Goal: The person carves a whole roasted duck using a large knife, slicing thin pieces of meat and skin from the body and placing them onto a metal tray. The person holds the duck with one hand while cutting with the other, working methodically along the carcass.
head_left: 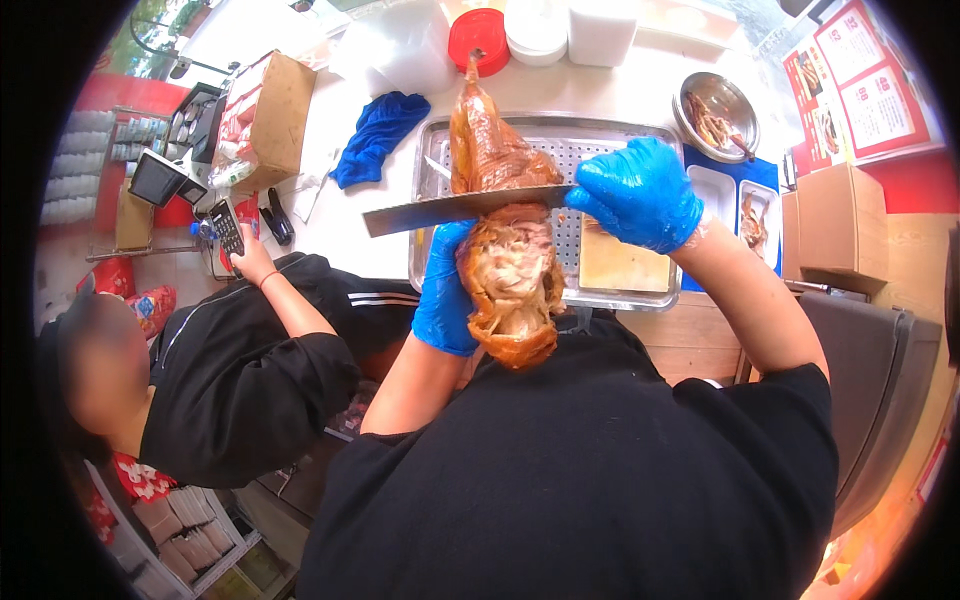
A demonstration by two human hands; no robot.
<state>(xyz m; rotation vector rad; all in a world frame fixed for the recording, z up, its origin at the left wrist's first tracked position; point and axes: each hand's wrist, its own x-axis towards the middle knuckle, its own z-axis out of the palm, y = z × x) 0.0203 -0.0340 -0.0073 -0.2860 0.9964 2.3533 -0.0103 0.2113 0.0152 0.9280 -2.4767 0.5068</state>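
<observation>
A roast bird (515, 285), brown-skinned with pale meat laid bare at its near end, is held up over a perforated steel tray (640, 132). Its narrow, neck-like end points away from me. My left hand (446, 295), in a blue glove, is wrapped round the bird's left side; some of its fingers are hidden behind the meat. In my right hand (642, 195), also blue-gloved, is the handle of a long knife (440, 212). The flat blade lies crosswise over the bird's middle, its tip reaching left. A pale cutting board (625, 262) rests in the tray's near right part.
Beyond the tray's right corner stands a steel bowl (717, 112) of meat pieces, with white trays (712, 190) nearer. A blue cloth (378, 138) and stapler (277, 217) lie left. At my left, a co-worker (250, 370) holds a keypad device (226, 228). Cardboard boxes (840, 220) are on the right.
</observation>
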